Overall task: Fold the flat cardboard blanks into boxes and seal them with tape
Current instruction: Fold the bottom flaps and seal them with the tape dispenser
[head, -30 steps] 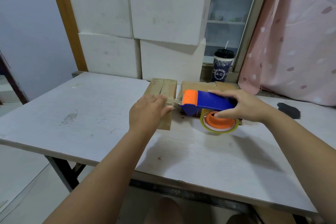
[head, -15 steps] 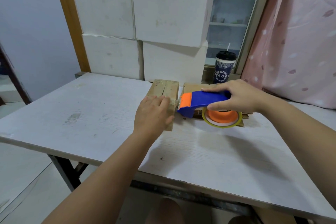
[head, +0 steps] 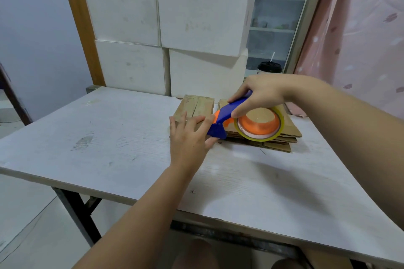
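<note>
Over the table, the tape dispenser has tipped nose-down.

open: table left, front | blocked: white boxes behind, cardboard stack right

Blue-and-orange tape dispenser, brown cardboard blanks
</note>
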Demonstrator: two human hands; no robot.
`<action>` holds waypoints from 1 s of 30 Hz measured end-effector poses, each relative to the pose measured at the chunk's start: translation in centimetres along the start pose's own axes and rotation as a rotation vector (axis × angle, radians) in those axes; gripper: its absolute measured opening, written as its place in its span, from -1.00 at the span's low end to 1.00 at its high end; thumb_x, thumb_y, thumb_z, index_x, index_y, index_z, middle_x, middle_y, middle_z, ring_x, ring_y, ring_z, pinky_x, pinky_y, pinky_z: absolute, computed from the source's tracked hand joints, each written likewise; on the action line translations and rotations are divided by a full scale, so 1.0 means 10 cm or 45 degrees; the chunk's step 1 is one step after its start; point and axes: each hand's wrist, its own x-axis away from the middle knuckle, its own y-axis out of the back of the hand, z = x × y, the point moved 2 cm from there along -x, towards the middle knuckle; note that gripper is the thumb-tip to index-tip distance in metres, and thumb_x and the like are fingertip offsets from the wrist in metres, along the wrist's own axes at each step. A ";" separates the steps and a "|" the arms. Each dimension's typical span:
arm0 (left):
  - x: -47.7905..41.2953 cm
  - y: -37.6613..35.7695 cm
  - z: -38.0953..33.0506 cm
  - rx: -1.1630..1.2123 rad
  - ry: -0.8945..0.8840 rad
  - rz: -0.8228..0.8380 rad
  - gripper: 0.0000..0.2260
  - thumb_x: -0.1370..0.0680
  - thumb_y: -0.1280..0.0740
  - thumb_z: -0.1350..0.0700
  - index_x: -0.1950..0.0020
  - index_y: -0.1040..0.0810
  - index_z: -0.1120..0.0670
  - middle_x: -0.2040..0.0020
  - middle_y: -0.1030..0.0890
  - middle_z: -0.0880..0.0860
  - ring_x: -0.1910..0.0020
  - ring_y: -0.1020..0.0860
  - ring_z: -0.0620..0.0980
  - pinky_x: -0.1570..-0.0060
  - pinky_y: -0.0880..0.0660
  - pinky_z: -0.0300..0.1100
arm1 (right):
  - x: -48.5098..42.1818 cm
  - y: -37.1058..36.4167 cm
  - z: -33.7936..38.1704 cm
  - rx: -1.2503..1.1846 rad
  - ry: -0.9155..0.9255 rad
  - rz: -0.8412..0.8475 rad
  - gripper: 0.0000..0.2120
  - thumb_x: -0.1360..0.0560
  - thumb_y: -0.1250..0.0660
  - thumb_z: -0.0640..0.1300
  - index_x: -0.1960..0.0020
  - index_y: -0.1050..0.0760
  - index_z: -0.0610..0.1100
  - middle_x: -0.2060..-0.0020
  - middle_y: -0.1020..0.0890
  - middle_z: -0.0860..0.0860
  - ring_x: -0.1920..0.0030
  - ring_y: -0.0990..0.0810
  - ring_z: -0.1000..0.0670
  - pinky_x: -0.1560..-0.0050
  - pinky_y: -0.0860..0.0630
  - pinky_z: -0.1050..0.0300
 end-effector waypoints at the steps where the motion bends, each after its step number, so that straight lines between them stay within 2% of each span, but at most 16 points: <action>1: 0.00 0.00 -0.01 0.041 0.006 -0.031 -0.56 -0.31 -0.56 0.07 -0.15 -0.62 0.13 -0.01 -0.64 0.13 -0.19 -0.49 0.38 -0.16 -0.27 0.47 | -0.02 0.02 0.01 -0.012 -0.010 0.006 -0.54 -0.34 -0.40 0.28 -0.20 -0.58 0.17 -0.03 -0.61 0.21 -0.02 -0.52 0.13 -0.01 -0.43 0.18; 5: -0.04 -0.02 0.00 0.108 0.033 0.010 -0.57 -0.31 -0.56 0.09 -0.15 -0.62 0.12 0.02 -0.66 0.11 -0.22 -0.46 0.41 -0.16 -0.23 0.49 | -0.08 0.07 -0.03 -0.112 -0.031 0.062 -0.57 -0.32 -0.42 0.29 -0.13 -0.61 0.17 0.00 -0.62 0.26 -0.03 -0.54 0.15 -0.10 -0.47 0.13; 8: -0.06 -0.02 0.02 0.096 0.070 0.067 -0.60 -0.34 -0.54 0.04 -0.14 -0.62 0.09 0.03 -0.66 0.08 -0.25 -0.45 0.38 -0.16 -0.17 0.50 | -0.12 0.07 -0.08 -0.199 -0.038 0.127 -0.60 -0.32 -0.41 0.31 -0.09 -0.63 0.17 0.07 -0.65 0.27 0.01 -0.57 0.14 0.06 -0.47 0.19; 10: -0.08 0.00 0.05 0.062 0.090 0.131 -0.62 -0.37 -0.50 -0.03 -0.15 -0.61 0.03 0.00 -0.65 0.04 -0.29 -0.42 0.35 -0.22 -0.04 0.49 | -0.16 0.07 -0.07 -0.198 -0.053 0.168 -0.55 -0.29 -0.41 0.35 -0.09 -0.64 0.15 0.10 -0.67 0.23 0.03 -0.60 0.11 0.12 -0.48 0.22; 12: -0.09 0.01 0.07 -0.012 0.078 0.209 -0.62 -0.39 -0.44 -0.14 -0.15 -0.60 -0.03 -0.06 -0.64 0.01 -0.32 -0.41 0.30 -0.26 0.12 0.45 | -0.21 0.07 -0.07 -0.184 -0.080 0.229 -0.41 -0.20 -0.41 0.40 -0.10 -0.65 0.08 0.06 -0.69 0.15 0.01 -0.63 0.06 0.02 -0.57 0.12; 14: -0.08 0.01 0.07 -0.062 0.036 0.254 -0.63 -0.36 -0.44 -0.20 -0.08 -0.63 -0.06 -0.10 -0.63 0.01 -0.32 -0.41 0.29 -0.26 0.17 0.44 | -0.25 0.04 -0.09 -0.229 -0.128 0.312 -0.38 -0.18 -0.44 0.37 -0.07 -0.66 -0.01 0.06 -0.70 0.04 0.02 -0.66 -0.02 -0.08 -0.60 0.00; 15: -0.07 0.01 0.06 -0.068 0.022 0.264 -0.65 -0.33 -0.46 -0.19 -0.04 -0.64 -0.06 -0.12 -0.62 0.02 -0.32 -0.41 0.30 -0.25 0.18 0.44 | -0.25 0.02 -0.11 -0.284 -0.152 0.354 -0.42 -0.20 -0.48 0.33 -0.02 -0.66 -0.06 0.12 -0.70 0.01 0.07 -0.67 -0.03 -0.04 -0.61 0.00; 17: -0.06 0.01 0.05 -0.060 -0.002 0.277 -0.67 -0.32 -0.47 -0.19 -0.01 -0.64 -0.09 -0.18 -0.59 0.03 -0.36 -0.36 0.31 -0.25 0.25 0.44 | -0.23 -0.03 -0.17 -0.397 -0.188 0.446 -0.50 -0.18 -0.49 0.29 0.13 -0.63 -0.11 0.28 -0.66 0.01 0.26 -0.61 0.03 0.18 -0.57 0.11; 18: -0.07 0.02 0.06 -0.077 -0.023 0.308 -0.67 -0.33 -0.41 -0.23 -0.01 -0.63 -0.12 -0.24 -0.55 0.01 -0.39 -0.31 0.29 -0.25 0.33 0.39 | -0.21 -0.07 -0.20 -0.461 -0.202 0.507 -0.54 -0.19 -0.47 0.26 0.18 -0.60 -0.12 0.33 -0.61 0.01 0.33 -0.55 0.06 0.27 -0.50 0.17; 20: -0.09 0.03 0.08 -0.135 -0.075 0.379 -0.59 -0.34 -0.20 -0.38 -0.02 -0.61 -0.20 -0.36 -0.44 -0.05 -0.47 -0.19 0.21 -0.23 0.48 0.28 | -0.15 -0.18 -0.28 -0.625 -0.241 0.623 -0.66 -0.29 -0.44 0.17 0.21 -0.59 -0.12 0.34 -0.57 0.00 0.39 -0.48 0.09 0.31 -0.40 0.23; 22: -0.11 0.03 0.12 -0.148 -0.096 0.431 -0.45 -0.29 -0.04 -0.45 0.01 -0.61 -0.20 -0.43 -0.35 -0.11 -0.51 -0.10 0.13 -0.21 0.52 0.24 | -0.07 -0.30 -0.36 -0.776 -0.254 0.688 -0.74 -0.38 -0.40 0.12 0.28 -0.61 -0.07 0.36 -0.56 0.01 0.41 -0.47 0.08 0.30 -0.38 0.22; 23: -0.12 0.03 0.14 -0.141 -0.092 0.464 -0.42 -0.28 -0.02 -0.47 0.03 -0.62 -0.19 -0.45 -0.31 -0.13 -0.51 -0.07 0.10 -0.21 0.53 0.23 | -0.03 -0.37 -0.41 -0.844 -0.255 0.697 -0.74 -0.39 -0.38 0.12 0.31 -0.60 -0.06 0.38 -0.54 0.01 0.41 -0.45 0.07 0.29 -0.37 0.21; 27: -0.20 0.08 0.20 -0.084 -0.060 0.667 -0.49 -0.28 -0.20 -0.47 0.05 -0.62 -0.15 -0.49 -0.24 -0.14 -0.52 -0.04 0.06 -0.25 0.46 0.28 | 0.10 -0.69 -0.54 -1.133 -0.344 0.703 -0.68 -0.38 -0.36 0.15 0.32 -0.58 -0.11 0.42 -0.52 0.00 0.44 -0.45 0.07 0.38 -0.42 0.22; 30: -0.25 0.14 0.19 -0.106 -0.092 0.762 -0.52 -0.24 -0.27 -0.46 0.11 -0.61 -0.14 -0.50 -0.22 -0.15 -0.51 -0.06 0.06 -0.25 0.45 0.30 | 0.17 -0.98 -0.58 -1.410 -0.444 0.706 -0.67 -0.38 -0.36 0.12 0.24 -0.63 -0.16 0.38 -0.58 -0.03 0.43 -0.50 0.04 0.40 -0.49 0.20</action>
